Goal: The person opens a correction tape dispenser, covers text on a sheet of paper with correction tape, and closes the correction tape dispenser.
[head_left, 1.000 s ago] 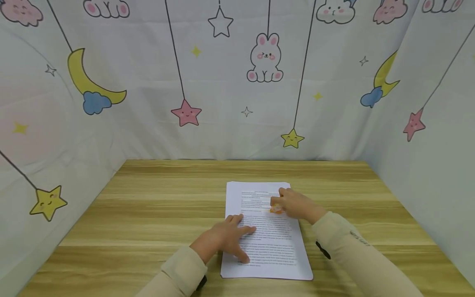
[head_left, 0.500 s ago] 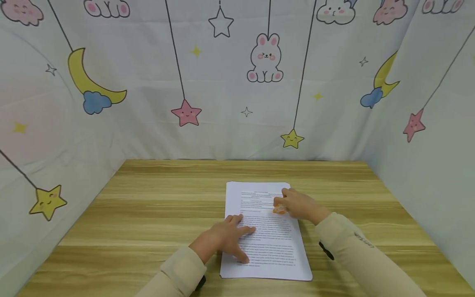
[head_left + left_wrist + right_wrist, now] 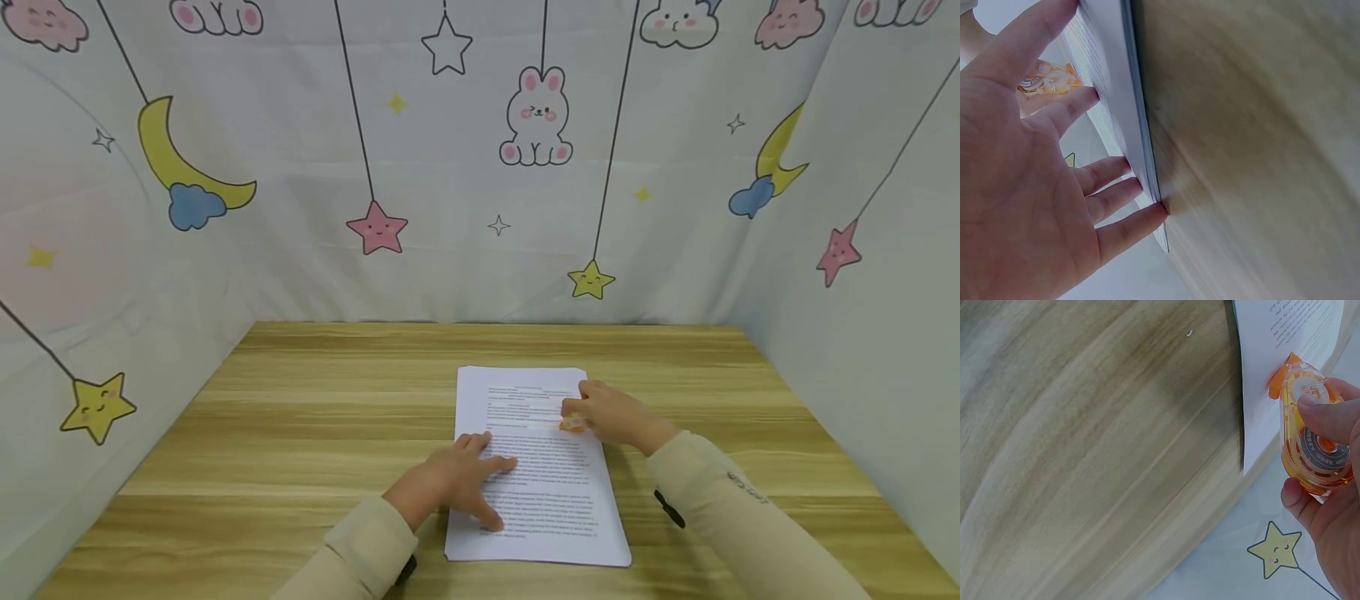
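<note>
A printed sheet of paper [image 3: 540,546] lies on the table, with blank gaps in its upper lines. My left hand [image 3: 457,479] rests on its left side with fingers spread; in the left wrist view the fingertips touch the sheet at its edge. My right hand [image 3: 615,417] grips an orange see-through correction tape dispenser [image 3: 1319,456] between thumb and fingers. Its orange tip [image 3: 1280,378] meets the paper near the right side of the upper text. In the head view the fingers hide much of the dispenser.
The wooden table [image 3: 315,417] stretches out on both sides of the sheet. A white curtain [image 3: 450,283] printed with stars, moons and rabbits stands behind the table and along its sides. A tiny white scrap [image 3: 1189,333] lies on the wood.
My right hand has slid a little to the right across the sheet with the correction tape dispenser. My left hand has stayed in place.
</note>
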A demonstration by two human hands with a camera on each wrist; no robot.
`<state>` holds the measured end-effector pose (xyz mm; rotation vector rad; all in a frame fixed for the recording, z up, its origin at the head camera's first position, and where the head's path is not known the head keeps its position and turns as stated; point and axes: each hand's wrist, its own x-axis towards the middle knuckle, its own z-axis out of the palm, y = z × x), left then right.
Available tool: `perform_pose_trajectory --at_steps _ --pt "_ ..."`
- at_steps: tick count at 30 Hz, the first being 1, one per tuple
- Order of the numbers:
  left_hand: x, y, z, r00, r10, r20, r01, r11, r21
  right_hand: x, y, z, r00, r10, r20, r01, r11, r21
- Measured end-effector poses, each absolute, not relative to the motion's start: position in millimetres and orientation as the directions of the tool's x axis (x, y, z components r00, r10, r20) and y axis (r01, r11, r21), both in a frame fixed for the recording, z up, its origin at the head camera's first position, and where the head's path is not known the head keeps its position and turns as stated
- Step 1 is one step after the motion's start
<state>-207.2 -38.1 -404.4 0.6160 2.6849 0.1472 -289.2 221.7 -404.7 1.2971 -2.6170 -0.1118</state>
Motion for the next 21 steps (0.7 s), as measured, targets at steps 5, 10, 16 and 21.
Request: perform_pose_trajectory --at_steps 5,10,16,21 --pt "-208 -38 -403 -0.834 0.434 -0.341 0.392 0.901 0.186 -287 226 -402 -0.614 -0.773 0.159 -0.761 0.633 0.143" --pt "-206 -39 -400 -0.834 0.433 -0.342 0.386 0.901 0.198 -286 231 -402 -0.593 -0.783 0.190 -0.773 0.619 0.140" --pt "-204 -39 -400 -0.831 0.447 -0.332 0.398 0.894 0.207 -285 235 -403 -0.568 -0.798 0.201 -0.788 0.597 0.147" --pt "-203 -38 -400 -0.830 0.453 -0.326 0.405 0.891 0.205 -284 237 -403 -0.573 -0.794 0.204 -0.787 0.602 0.136"
